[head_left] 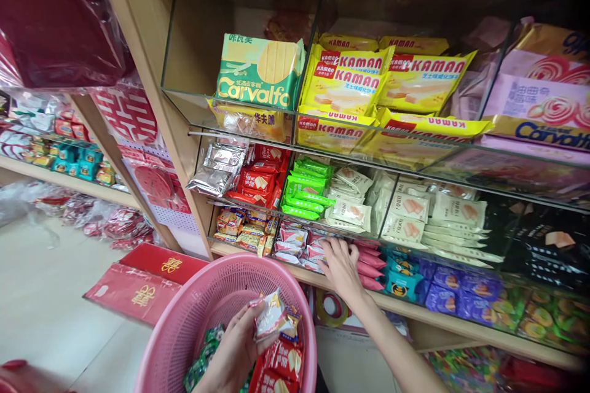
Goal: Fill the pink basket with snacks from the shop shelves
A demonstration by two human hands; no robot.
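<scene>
Over a pink plastic basket (173,325), my left hand (242,334) is closed around a small white-and-red snack packet (270,314). Inside the basket lie red wafer packets (283,361), green-wrapped pieces (207,350) and an orange-and-purple packet (290,322). My right hand (343,264) reaches into the lowest shelf row, its fingers spread and bent down onto the packets. White-and-pink packets (292,239) lie to its left, and pink packets (369,264) to its right. Whether its fingertips grip a packet is hidden.
Glass dividers split the shelves above, holding yellow KAMAN packs (345,77), a green Carvalfo pack (258,70) and green packets (306,187). Blue packets (401,276) and purple packets (454,291) continue rightward. Red gift bags (138,282) lie on the floor (106,344) left of the basket.
</scene>
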